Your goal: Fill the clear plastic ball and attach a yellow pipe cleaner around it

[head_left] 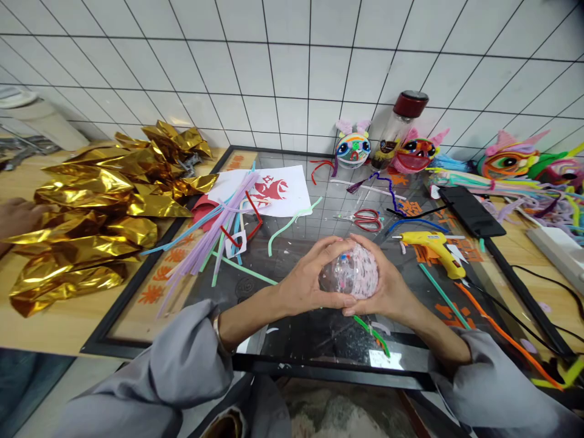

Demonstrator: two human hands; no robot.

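From where I stand, both hands are wrapped around a round ball point(349, 274), the left hand point(305, 280) cupping its clear side and the right hand point(393, 283) its pale pink side, with the thumbs almost meeting at the near edge. The ball sits between the palms over the middle of the glass panel point(296, 246), just in front of the person. I can't quite make out whether the pink is wound strands or some other covering, as the fingers hide much of it. For good handling, I'd say spread the pressure evenly over the fingers, since a thin clear shell could well dent or crack under a hard pinch. Better to let one hand carry the weight and leave the other free to smooth the pink side, turning the ball a little at a time. The yellow glue gun point(433, 250) lies near the right hand with its nozzle towards it; if hot, it wants care. The scissors point(367, 220) and a green stem point(373, 336) lie close by, easily knocked by a sleeve.
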